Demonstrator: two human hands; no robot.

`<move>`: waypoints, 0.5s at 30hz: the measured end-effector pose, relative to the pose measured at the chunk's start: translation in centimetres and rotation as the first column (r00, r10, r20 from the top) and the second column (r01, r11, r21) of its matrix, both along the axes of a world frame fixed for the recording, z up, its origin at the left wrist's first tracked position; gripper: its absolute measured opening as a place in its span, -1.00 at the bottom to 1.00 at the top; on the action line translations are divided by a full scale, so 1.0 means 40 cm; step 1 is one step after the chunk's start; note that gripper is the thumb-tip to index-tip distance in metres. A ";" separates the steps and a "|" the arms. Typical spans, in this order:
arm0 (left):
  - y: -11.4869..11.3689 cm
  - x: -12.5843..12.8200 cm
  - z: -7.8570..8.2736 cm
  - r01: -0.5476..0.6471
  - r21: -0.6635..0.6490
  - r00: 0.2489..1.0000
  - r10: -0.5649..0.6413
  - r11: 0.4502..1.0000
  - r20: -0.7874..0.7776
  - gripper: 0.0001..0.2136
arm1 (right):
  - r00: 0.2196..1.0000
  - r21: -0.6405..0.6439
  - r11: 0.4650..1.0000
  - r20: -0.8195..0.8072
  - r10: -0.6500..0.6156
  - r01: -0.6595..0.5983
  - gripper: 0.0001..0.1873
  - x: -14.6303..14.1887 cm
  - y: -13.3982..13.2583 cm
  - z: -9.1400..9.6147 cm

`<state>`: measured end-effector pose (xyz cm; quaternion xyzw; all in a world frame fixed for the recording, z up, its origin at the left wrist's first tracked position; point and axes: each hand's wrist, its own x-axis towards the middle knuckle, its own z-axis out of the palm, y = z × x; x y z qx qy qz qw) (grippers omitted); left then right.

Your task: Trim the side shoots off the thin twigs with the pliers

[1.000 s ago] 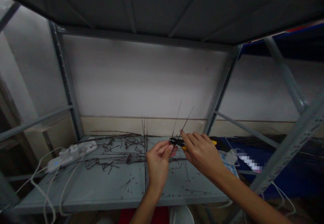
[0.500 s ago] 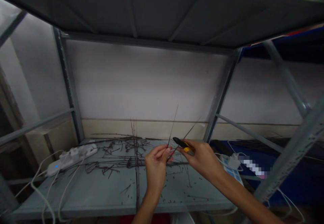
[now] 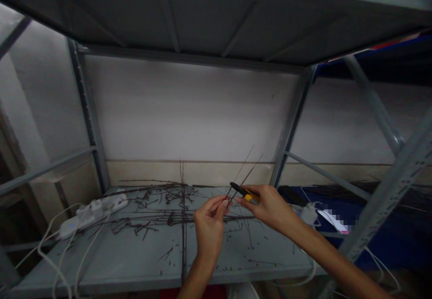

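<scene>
Well — the left hand [image 3: 209, 227] held two thin dark strands [image 3: 243, 171] in a narrow fingertip pinch, just beside the yellow-handled cutters [image 3: 245, 192] clenched in the right hand [image 3: 270, 209], above the steel shelf [image 3: 101, 267] — a pinch this close seemed right for steadying such fine strands.

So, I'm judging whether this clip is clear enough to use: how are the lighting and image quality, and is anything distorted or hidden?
In the head view, the light is dim and flat, leaving the shelf underside very dark; the wide lens slants the steel uprights; a pixelated block masks something at right; the thin stems in the left hand and the pliers in the right hand look slightly soft.
</scene>
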<state>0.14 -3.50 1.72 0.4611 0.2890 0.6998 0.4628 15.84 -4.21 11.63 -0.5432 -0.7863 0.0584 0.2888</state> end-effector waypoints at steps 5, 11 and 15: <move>-0.007 -0.003 0.006 -0.007 -0.020 1.000 0.006 1.000 -0.006 -0.78 | 0.997 0.013 0.999 0.054 0.050 -0.051 -0.68 0.002 0.002 0.005; -0.008 -0.009 0.006 -0.012 -0.035 1.000 0.011 0.999 -0.019 -0.75 | 0.981 0.094 0.995 0.195 0.010 -0.029 -0.66 0.018 0.019 -0.013; -0.006 -0.009 0.008 -0.006 -0.048 1.000 0.006 0.999 -0.017 -0.74 | 0.953 0.181 0.983 0.296 -0.068 0.014 -0.61 0.019 0.032 -0.038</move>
